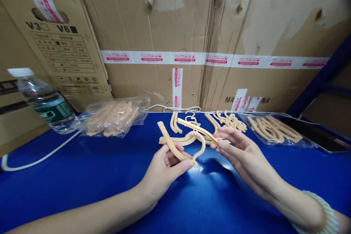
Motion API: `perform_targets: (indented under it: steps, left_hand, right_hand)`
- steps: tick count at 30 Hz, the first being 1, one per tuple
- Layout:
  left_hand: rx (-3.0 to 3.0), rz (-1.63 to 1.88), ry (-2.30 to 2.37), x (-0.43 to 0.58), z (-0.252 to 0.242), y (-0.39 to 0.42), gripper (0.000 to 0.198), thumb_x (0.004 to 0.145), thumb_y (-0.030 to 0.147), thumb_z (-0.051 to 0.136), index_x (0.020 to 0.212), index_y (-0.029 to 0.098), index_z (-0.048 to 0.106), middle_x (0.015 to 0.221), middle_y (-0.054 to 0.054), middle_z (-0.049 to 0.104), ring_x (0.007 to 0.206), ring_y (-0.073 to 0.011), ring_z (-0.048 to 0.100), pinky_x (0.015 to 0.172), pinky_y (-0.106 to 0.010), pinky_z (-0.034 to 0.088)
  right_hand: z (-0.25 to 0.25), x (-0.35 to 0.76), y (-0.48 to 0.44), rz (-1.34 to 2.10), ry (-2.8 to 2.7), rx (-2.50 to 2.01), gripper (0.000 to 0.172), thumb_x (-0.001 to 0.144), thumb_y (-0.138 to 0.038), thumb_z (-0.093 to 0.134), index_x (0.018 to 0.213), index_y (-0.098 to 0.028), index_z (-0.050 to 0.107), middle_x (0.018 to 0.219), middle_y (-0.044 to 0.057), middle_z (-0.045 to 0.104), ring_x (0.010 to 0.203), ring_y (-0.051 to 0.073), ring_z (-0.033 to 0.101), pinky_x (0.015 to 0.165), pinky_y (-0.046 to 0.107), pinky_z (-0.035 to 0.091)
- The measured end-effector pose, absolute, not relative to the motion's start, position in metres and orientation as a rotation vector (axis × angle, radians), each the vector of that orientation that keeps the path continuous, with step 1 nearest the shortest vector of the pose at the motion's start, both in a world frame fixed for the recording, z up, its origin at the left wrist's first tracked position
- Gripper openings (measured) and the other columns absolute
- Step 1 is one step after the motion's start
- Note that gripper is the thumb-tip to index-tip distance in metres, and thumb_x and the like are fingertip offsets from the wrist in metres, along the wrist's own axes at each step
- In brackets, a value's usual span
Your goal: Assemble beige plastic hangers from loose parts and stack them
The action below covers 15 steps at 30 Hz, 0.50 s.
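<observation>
My left hand (170,164) is closed on a beige plastic hanger arm (170,142), and a curved hanger hook (203,144) joins it near the thumb. A second beige hanger arm (197,129) is pinched in my right hand (241,153), its free end pointing up and left. The two held pieces are apart at my fingers. Just behind them, a hanger (175,140) lies on the blue table, partly covered by the held parts. Further back are loose hanger arms (175,122) and a pile of hanger hooks (231,120).
A clear bag of beige parts (112,117) and a water bottle (46,102) stand at the left. Another bag of hanger arms (274,128) lies right, beside a dark flat device (315,135). A white cable (41,166) crosses the blue table (82,182); cardboard (159,25) walls the back.
</observation>
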<state>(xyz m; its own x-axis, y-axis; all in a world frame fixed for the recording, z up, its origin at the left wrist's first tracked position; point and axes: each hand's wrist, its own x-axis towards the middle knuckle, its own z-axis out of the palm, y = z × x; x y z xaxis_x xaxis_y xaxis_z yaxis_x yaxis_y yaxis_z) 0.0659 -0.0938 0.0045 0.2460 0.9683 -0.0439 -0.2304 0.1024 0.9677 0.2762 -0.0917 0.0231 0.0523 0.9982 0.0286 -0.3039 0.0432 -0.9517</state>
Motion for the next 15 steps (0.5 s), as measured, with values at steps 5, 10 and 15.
perform_targets:
  steps: [5, 10, 15]
  left_hand:
    - [1.04, 1.084, 0.85, 0.066, 0.005, -0.094, 0.044, 0.064, 0.023, 0.086, 0.091, 0.02, 0.051, 0.077, 0.0, 0.074, 0.078, -0.0164, 0.071, 0.077, -0.029, 0.054]
    - [0.99, 1.091, 0.808, 0.065, 0.004, -0.093, 0.05, 0.065, 0.019, 0.085, 0.098, 0.02, 0.047, 0.078, 0.001, 0.074, 0.077, -0.0147, 0.072, 0.078, -0.028, 0.053]
    - [0.983, 1.064, 0.783, 0.064, 0.006, -0.094, 0.051, 0.067, 0.016, 0.083, 0.101, 0.02, 0.045, 0.08, 0.001, 0.074, 0.076, -0.0121, 0.07, 0.08, -0.026, 0.052]
  right_hand:
    - [0.011, 0.275, -0.088, 1.597, -0.885, -0.91, 0.047, 0.067, -0.017, 0.084, 0.11, -0.026, 0.068, 0.099, 0.002, 0.068, 0.083, 0.013, 0.068, 0.084, 0.027, 0.056]
    - [0.002, 0.266, -0.091, 1.781, -0.83, -0.792, 0.036, 0.067, -0.016, 0.083, 0.101, -0.021, 0.071, 0.091, 0.001, 0.071, 0.085, 0.012, 0.069, 0.089, 0.024, 0.054]
    - [0.002, 0.259, -0.1, 1.774, -0.923, -0.824, 0.025, 0.07, -0.021, 0.084, 0.089, -0.019, 0.069, 0.087, 0.002, 0.073, 0.089, 0.016, 0.07, 0.092, 0.032, 0.053]
